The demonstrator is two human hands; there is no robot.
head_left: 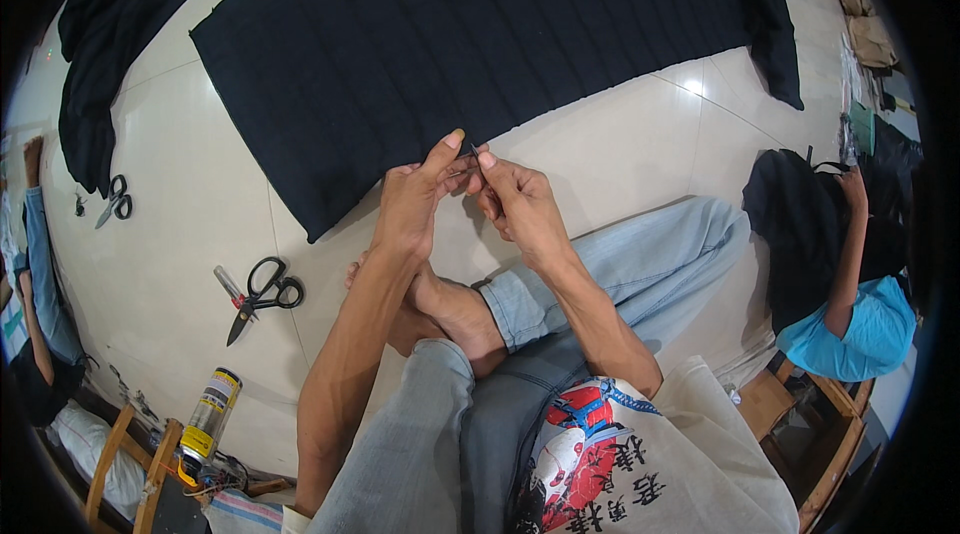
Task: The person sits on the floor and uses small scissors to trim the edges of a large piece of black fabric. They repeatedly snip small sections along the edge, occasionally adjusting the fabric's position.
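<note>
A large black cloth (500, 44) with rows of parallel creases lies spread on the floor in front of me. At its near edge, my left hand (425, 184) has its fingers curled at the fabric and its thumb raised. Close beside it, my right hand (517, 202) pinches a small dark thing (473, 149) between thumb and fingers, too small to make out. The fingertips of both hands nearly touch, and part of the cloth's edge is hidden behind them.
Black-handled scissors (262, 296) and a small red-and-clear tool (228, 282) lie left of my legs. Farther left are smaller scissors (117, 202) and more black cloth (95, 104). A yellow-labelled spray can (210, 414) stands lower left. A person in blue (850, 334) sits at right, another at far left.
</note>
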